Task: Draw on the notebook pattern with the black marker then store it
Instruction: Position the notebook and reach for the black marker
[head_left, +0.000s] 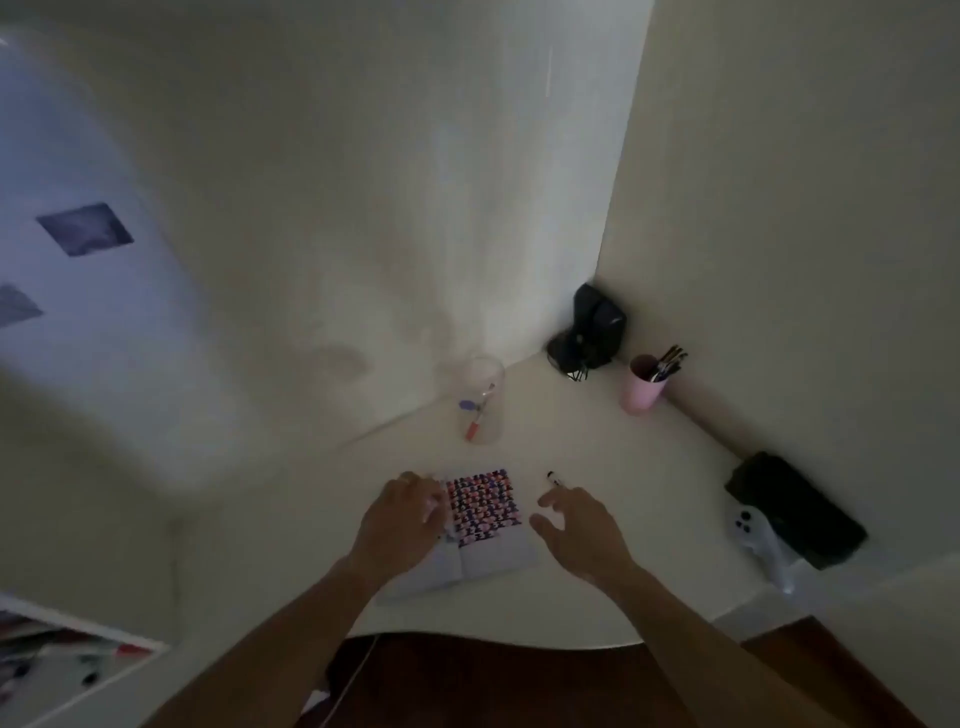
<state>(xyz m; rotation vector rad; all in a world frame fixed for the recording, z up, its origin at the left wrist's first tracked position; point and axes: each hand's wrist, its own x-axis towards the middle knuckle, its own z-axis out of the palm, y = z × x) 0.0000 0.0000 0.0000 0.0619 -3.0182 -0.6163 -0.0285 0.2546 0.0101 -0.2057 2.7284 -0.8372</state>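
Note:
An open notebook lies on the white desk, its upper right page filled with a red, purple and black pattern. My left hand rests flat on the notebook's left page. A black marker lies on the desk just right of the notebook. My right hand hovers beside the notebook with fingers apart, its fingertips right at the marker; nothing is gripped. A clear cup holding a red marker and a purple one stands behind the notebook.
A pink cup with dark pens stands at the back right by the wall. A black object fills the corner. A black case and a white controller lie at the right edge. The room is dim.

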